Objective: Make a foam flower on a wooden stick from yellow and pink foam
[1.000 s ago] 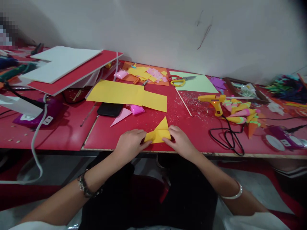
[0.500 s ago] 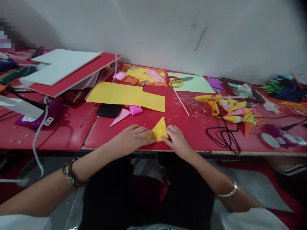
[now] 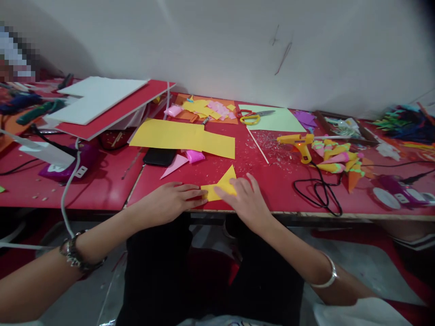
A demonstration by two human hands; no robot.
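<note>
A folded piece of yellow paper [image 3: 212, 192] lies near the front edge of the red table, one pointed corner standing up toward the back. My left hand [image 3: 170, 199] rests flat at its left end, fingers stretched out and fingertips on the paper. Over its right part is my right hand [image 3: 249, 199], slightly blurred, with fingers apart and thumb reaching left across the paper. The right hand hides part of the fold. Behind them lie a large yellow sheet [image 3: 170, 133], a black phone-like object [image 3: 159, 157], a pink paper triangle [image 3: 174, 165] and a bright pink packet [image 3: 195, 156].
Scissors [image 3: 250, 119] lie on a pale green sheet [image 3: 282, 118]. A thin stick [image 3: 257, 145] is nearby. To the right are a yellow glue gun [image 3: 301, 146] with its black cord [image 3: 317, 199] and several paper cones [image 3: 335, 158]. White boards [image 3: 102, 97] stand at left.
My left hand has slid left to the paper's end, uncovering more of it. My right hand has moved left over the fold, its fingers lifting and spreading. The view has shifted slightly.
</note>
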